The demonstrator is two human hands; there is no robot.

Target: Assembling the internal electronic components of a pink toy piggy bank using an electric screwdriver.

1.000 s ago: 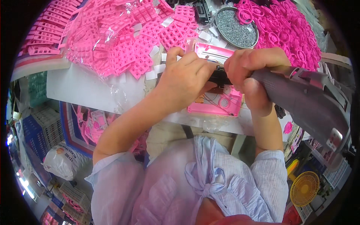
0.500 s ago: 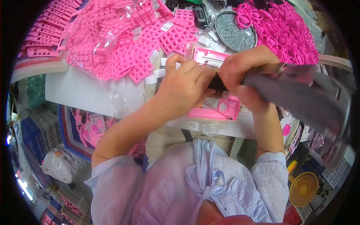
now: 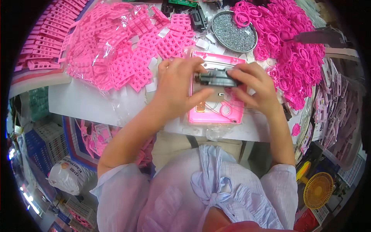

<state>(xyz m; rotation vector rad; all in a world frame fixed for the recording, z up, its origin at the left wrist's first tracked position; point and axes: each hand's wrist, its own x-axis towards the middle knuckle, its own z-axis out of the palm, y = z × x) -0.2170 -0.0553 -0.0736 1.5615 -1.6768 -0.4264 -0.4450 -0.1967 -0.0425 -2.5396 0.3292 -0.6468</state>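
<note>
A black box-shaped mechanism (image 3: 216,78), somewhat blurred, is held tilted above an open pink plastic case (image 3: 214,118). My left hand (image 3: 176,83) has its fingers at the mechanism's left end, the thumb stretched below it. The right end is gripped by the fingers of my right hand (image 3: 255,83). Inside the case show thin wires, a pink ring (image 3: 226,111) and a copper-coloured piece (image 3: 200,107). At the right, over a heap of pink parts, hangs a dark grey handheld tool (image 3: 320,37), away from both hands.
Pink grid-like parts (image 3: 131,63) in clear plastic lie at the left. A round metal dish of screws (image 3: 234,33) stands behind the case, beside the heap of pink ring-shaped parts (image 3: 286,46). Black mechanisms (image 3: 198,18) lie at the back. A yellow fan (image 3: 318,189) is low right.
My right hand has let go of the dark grey tool, which now hangs farther right. The black mechanism has come up out of the case between my hands.
</note>
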